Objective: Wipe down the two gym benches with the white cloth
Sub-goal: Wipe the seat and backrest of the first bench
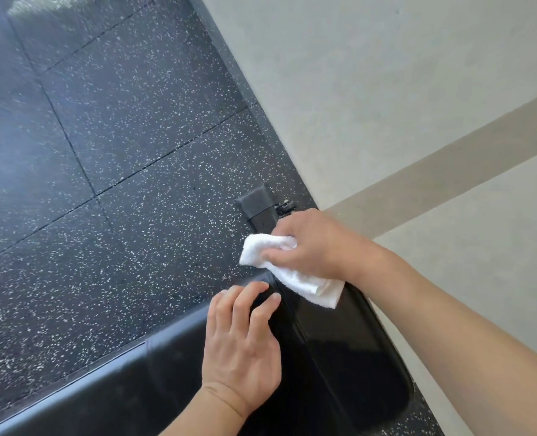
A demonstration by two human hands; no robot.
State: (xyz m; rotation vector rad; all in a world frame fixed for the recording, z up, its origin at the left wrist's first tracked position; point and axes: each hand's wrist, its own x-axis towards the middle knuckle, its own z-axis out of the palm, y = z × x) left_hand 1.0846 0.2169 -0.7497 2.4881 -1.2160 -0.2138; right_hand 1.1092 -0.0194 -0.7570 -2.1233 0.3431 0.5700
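Currently your right hand grips the crumpled white cloth on the glossy black bench; your left hand rests flat, fingers relaxed.

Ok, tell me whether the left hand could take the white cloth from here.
Probably yes: the left hand rests flat on the bench pad just below the white cloth, nothing between, though the right hand grips it.
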